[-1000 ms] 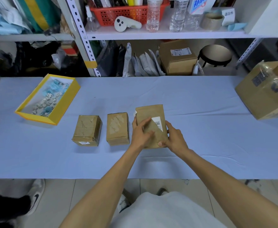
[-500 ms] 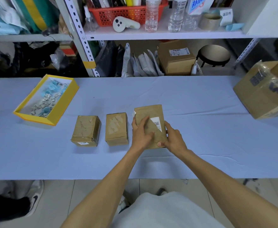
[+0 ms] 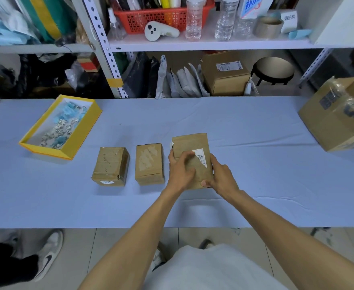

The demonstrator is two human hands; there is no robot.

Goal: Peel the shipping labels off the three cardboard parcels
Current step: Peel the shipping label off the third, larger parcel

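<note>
Cardboard parcel (image 3: 189, 162), right of two others at frame centre, rests on the blue worktop (image 3: 245, 147). Right hand (image 3: 222, 176) clamps its near corner to steady it; left hand (image 3: 181, 171) fingers (image 3: 185, 156) pinch the half-lifted white label (image 3: 201, 156).

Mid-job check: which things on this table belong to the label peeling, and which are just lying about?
In the job:
right parcel, held by left hand and right hand
white label, partly on it
middle parcel
left parcel

Lying about:
yellow tray
big taped carton
shelf clutter: white controller, red basket
</note>
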